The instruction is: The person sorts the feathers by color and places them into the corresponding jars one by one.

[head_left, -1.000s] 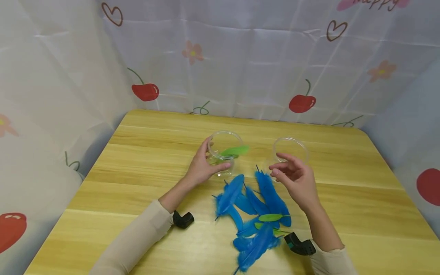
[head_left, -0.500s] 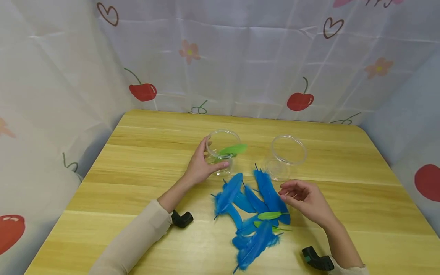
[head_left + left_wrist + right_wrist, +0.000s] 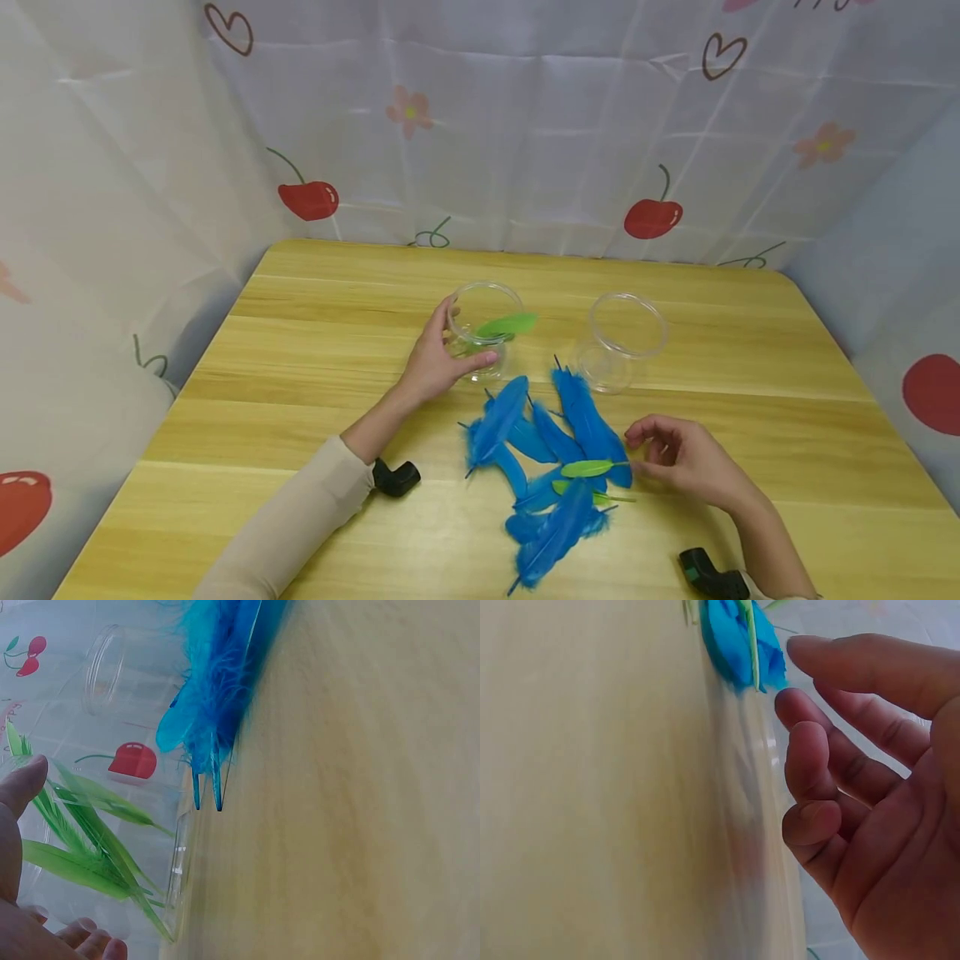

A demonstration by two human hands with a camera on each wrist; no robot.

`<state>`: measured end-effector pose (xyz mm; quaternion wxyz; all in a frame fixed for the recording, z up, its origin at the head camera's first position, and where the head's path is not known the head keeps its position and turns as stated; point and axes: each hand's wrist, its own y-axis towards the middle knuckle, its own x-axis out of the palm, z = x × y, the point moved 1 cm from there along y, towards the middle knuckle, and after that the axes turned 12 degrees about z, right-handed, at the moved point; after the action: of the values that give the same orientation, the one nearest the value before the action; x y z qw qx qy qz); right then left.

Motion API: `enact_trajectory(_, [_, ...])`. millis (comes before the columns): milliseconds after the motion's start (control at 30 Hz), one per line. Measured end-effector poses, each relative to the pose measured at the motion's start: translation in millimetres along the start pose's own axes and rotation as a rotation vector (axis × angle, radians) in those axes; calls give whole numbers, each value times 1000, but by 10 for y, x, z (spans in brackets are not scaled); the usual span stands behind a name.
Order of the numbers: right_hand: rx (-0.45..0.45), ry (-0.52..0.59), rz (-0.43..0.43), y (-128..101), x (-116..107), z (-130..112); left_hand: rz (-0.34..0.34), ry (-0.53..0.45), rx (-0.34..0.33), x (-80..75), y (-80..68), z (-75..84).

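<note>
My left hand point(image 3: 438, 357) holds a clear plastic cup point(image 3: 501, 352) near the middle of the table, thumb along its near side. Several green feathers point(image 3: 94, 825) stand inside it, and one leans out over the rim. To the right my right hand point(image 3: 690, 460) hovers beside a pile of blue feathers point(image 3: 591, 417). Its fingers are loosely curled with nothing between them. The thumb and index tips are apart, close to the quill of a green feather point(image 3: 587, 468) lying on the pile. Another green feather point(image 3: 602, 498) lies just below that one, partly covered by blue.
A second clear cup point(image 3: 602, 367) stands behind the pile, right of the held one. The wood-grain table point(image 3: 337, 308) meets a printed cloth backdrop point(image 3: 510, 150) at its far edge. Black wrist-camera mounts point(image 3: 396, 477) stick out at both wrists.
My right hand has come away from the second cup, moving down and right to the right edge of the feather pile. The left hand and its cup have stayed put.
</note>
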<state>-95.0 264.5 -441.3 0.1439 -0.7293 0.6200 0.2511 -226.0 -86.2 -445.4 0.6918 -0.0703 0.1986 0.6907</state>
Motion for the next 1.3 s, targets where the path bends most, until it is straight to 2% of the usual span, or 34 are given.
enact_trajectory(167, [30, 16, -78, -9, -10, 44, -4, 13, 3, 3, 3, -6])
enact_trajectory(333, [65, 2, -111, 6, 3, 78, -7, 14, 4, -5, 6, 2])
enact_trajectory(833, [79, 39, -108, 11, 28, 101, -12, 0, 5, -1, 21, -8])
enact_trajectory(1300, [139, -19, -145, 21, 21, 75, -10, 0, 3, 3, 19, -11])
